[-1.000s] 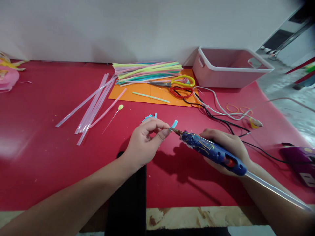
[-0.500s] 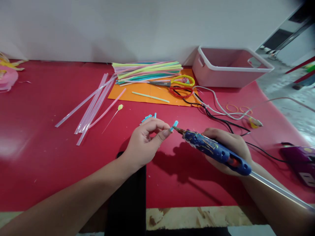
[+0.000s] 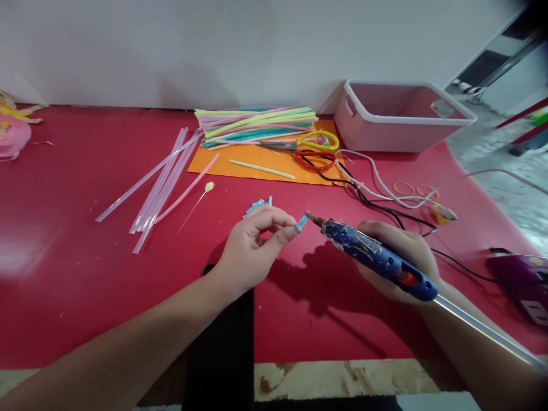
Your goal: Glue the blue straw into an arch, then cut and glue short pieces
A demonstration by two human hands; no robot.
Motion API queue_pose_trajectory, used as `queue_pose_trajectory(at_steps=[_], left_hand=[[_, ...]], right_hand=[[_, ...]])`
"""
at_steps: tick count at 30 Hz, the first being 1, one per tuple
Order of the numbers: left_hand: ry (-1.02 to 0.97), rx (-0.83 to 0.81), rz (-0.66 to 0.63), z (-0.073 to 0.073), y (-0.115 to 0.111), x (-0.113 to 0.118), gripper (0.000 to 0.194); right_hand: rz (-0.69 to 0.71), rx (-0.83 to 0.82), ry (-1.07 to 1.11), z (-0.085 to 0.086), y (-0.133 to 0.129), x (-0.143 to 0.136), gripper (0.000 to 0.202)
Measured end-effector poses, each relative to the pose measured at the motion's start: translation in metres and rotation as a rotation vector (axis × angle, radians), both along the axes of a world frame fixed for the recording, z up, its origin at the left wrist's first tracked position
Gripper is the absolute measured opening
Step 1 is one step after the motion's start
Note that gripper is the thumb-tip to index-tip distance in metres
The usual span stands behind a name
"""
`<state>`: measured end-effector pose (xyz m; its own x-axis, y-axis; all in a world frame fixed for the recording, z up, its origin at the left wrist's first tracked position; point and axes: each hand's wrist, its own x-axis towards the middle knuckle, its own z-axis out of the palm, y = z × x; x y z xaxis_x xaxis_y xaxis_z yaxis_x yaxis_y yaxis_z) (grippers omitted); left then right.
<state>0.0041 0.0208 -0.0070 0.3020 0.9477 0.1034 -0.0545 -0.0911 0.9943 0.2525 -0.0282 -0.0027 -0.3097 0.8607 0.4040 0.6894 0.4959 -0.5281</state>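
Between thumb and forefinger, my left hand [image 3: 259,245] pinches a short light-blue piece [image 3: 302,222] that sticks out to the right. My right hand [image 3: 398,257] is wrapped round a blue glue gun [image 3: 368,251], whose nozzle points left at the upper end of the blue piece. A clear glue stick [image 3: 479,325] runs out of the gun's back end. Just behind my left hand lie several small blue pieces [image 3: 257,205]. A thin stem with a yellow tip [image 3: 209,186] rests on the red table farther left.
Clear pinkish strips [image 3: 165,182] lie at the left. Behind, a bundle of coloured strips [image 3: 257,123] and scissors [image 3: 317,140] lie on orange paper [image 3: 222,165]. A pink bin [image 3: 385,134] stands at the back right, cables [image 3: 372,202] before it. A black object [image 3: 222,354] is below my left wrist.
The glue gun's nozzle has shifted slightly right and up along the blue piece, to its outer end. My left hand has hardly moved.
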Motion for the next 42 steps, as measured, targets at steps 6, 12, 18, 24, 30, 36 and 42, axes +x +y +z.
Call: queue_pose_trajectory(at_steps=[6,12,18,24,30,36,42], left_hand=[[0.0,-0.014,0.007,0.001,0.0,0.001,0.012],[-0.003,0.004,-0.008,0.0,0.001,0.001,0.011],[0.027,0.005,-0.008,-0.002,0.001,0.0,0.011],[0.057,0.059,-0.007,0.001,-0.002,0.0,0.016],[0.068,0.24,0.036,-0.001,-0.002,-0.001,0.01],[0.079,0.342,0.038,-0.006,0.0,0.0,0.009],[0.093,0.319,0.02,-0.002,0.0,0.0,0.011]], right_hand=[[-0.012,-0.009,-0.008,-0.001,0.0,0.002,0.021],[-0.033,0.002,-0.026,-0.001,0.002,0.006,0.022],[0.181,0.009,0.041,0.001,0.003,0.008,0.026],[0.144,-0.062,0.052,-0.004,0.001,0.006,0.017],[0.197,-0.059,0.041,-0.005,0.004,0.011,0.025],[0.194,-0.013,0.014,-0.003,0.006,0.012,0.029],[0.192,0.031,0.012,0.0,0.006,0.009,0.028]])
